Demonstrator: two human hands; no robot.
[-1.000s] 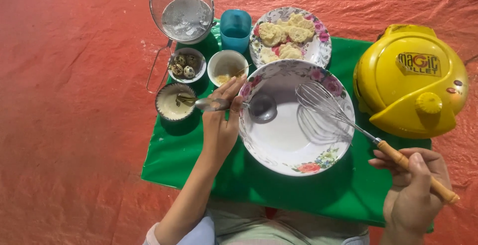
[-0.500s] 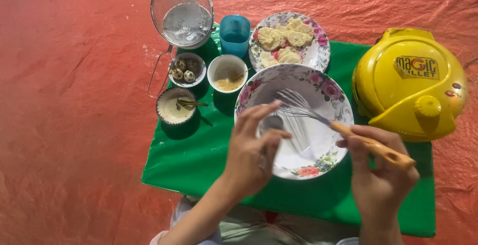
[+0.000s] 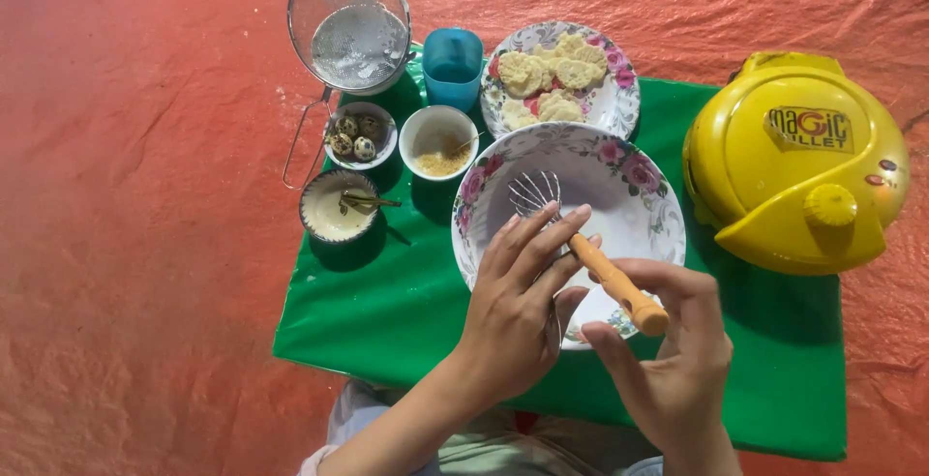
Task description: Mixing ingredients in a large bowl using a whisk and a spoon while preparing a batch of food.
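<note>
Whisk point(image 3: 571, 234): thin steel wire loops, smooth orange-tan wooden handle, lying slanted over the big round floral-rimmed white bowl point(image 3: 639, 207). Left hand point(image 3: 518, 297) sits over the bowl's near side, fingers spread and loosely curled against the wires. Right hand point(image 3: 668, 360) pinches the handle's end. Bowl on glossy green mat point(image 3: 387, 312); shiny yellow plastic appliance point(image 3: 794, 157) beside.

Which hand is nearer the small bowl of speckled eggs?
Left. The left hand lies over the floral bowl, below and right of the egg bowl; the right hand is farther right, holding the whisk.
</note>
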